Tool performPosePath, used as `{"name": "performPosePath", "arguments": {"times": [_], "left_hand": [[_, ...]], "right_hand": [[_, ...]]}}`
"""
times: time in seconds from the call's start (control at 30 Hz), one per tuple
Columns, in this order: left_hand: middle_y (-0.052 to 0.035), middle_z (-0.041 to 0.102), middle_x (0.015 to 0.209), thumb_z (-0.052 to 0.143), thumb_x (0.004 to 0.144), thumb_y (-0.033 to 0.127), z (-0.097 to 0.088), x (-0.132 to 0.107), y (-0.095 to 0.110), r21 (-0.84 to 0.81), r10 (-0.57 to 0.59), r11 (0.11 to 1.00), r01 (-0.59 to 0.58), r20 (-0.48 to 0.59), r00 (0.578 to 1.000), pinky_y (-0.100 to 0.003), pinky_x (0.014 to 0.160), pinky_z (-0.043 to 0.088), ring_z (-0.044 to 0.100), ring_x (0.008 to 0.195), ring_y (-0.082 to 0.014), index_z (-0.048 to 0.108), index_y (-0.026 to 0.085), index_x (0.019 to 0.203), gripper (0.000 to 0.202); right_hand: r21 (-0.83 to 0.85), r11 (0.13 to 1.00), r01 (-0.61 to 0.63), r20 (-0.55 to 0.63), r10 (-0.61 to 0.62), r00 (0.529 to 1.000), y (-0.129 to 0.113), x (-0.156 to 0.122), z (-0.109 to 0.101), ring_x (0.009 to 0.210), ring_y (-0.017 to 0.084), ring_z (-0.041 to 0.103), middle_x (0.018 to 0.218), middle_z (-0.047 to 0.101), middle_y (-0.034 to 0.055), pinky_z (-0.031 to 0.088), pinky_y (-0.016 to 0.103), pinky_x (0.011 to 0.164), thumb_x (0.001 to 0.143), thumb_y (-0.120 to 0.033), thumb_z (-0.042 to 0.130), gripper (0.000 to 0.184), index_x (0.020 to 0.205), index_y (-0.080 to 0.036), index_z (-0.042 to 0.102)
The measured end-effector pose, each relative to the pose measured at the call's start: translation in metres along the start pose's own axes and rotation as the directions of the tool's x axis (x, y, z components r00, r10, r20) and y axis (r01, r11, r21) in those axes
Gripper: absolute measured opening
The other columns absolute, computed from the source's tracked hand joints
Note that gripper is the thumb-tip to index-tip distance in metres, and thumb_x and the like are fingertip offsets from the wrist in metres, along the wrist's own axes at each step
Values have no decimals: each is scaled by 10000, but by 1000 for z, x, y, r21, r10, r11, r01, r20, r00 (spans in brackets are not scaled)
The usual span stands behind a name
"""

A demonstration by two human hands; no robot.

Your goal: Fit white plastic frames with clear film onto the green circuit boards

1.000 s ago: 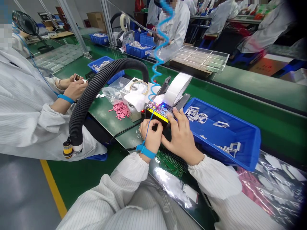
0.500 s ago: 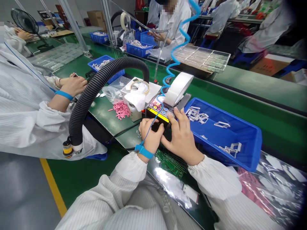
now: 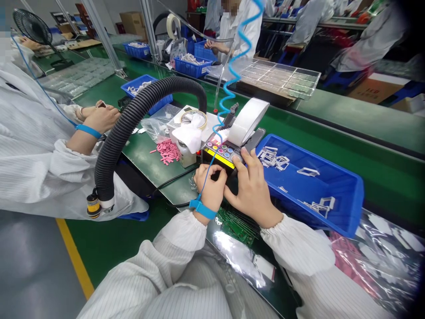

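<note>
A black tape dispenser (image 3: 218, 156) with coloured round buttons and a yellow label carries a white tape roll (image 3: 249, 122). At its front edge my left hand (image 3: 210, 184) is closed, thumb and fingers pinched together; whatever they hold is hidden. A blue wrist strap (image 3: 203, 209) with a thin cord circles that wrist. My right hand (image 3: 253, 188) lies with fingers stretched over the dispenser's right end, a fingertip on the button panel and the thumb near my left hand. Green circuit boards (image 3: 237, 226) lie below my hands.
A blue bin (image 3: 332, 177) with white frames stands at right. Pink strips (image 3: 167, 151), a bottle (image 3: 187, 156) and a black hose (image 3: 156, 91) are left of the dispenser. A blue coiled air line (image 3: 236, 66) hangs above. A co-worker's hands (image 3: 101, 118) are at far left.
My left hand has shifted slightly right along the dispenser's front, its thumb and fingers closer together. My right hand has stayed nearly still. The coiled air line has swung left.
</note>
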State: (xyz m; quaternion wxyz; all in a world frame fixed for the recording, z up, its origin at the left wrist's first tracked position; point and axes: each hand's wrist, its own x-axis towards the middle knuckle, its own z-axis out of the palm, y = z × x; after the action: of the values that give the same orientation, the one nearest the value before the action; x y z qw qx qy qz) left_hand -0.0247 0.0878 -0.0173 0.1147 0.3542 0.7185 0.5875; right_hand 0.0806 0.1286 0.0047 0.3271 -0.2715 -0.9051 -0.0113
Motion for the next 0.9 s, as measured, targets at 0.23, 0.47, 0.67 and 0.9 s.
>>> {"name": "performPosePath", "arguments": {"times": [0.23, 0.47, 0.67, 0.9], "left_hand": [[-2, 526, 734, 580, 754, 199, 2, 1, 0, -2, -4, 1000, 4, -6, 1000, -343, 788, 438, 530, 761, -165, 616, 217, 677, 87], [7, 522, 720, 575, 732, 152, 0, 1, 1, -8, 4, 1000, -4, 2, 1000, -325, 769, 445, 534, 749, -156, 586, 217, 649, 105], [8, 536, 720, 543, 753, 155, -23, 4, 4, -21, 68, 997, -67, 24, 997, -285, 730, 453, 538, 735, -141, 571, 213, 672, 104], [-23, 519, 846, 542, 702, 129, -78, 31, -13, 327, 113, 908, -261, 410, 905, -303, 819, 438, 547, 865, -174, 564, 211, 667, 92]], "right_hand": [[-5, 1000, 7, -7, -7, 1000, 0, 0, 0, 1365, 400, 194, 1446, 289, 201, 319, 616, 1020, 772, -306, 570, 716, 1394, -128, 263], [-3, 1000, -9, 6, 9, 1000, 0, 0, 0, 1365, 402, 191, 1455, 281, 194, 320, 624, 1015, 770, -320, 572, 732, 1404, -143, 250], [0, 1000, -5, 31, 5, 1000, 1, -1, -1, 1362, 420, 181, 1476, 244, 189, 315, 655, 998, 765, -320, 565, 759, 1418, -150, 217], [8, 1000, -19, 38, 19, 999, -1, 0, -2, 1369, 401, 171, 1474, 248, 184, 301, 635, 1023, 763, -323, 573, 764, 1416, -151, 216]]}}
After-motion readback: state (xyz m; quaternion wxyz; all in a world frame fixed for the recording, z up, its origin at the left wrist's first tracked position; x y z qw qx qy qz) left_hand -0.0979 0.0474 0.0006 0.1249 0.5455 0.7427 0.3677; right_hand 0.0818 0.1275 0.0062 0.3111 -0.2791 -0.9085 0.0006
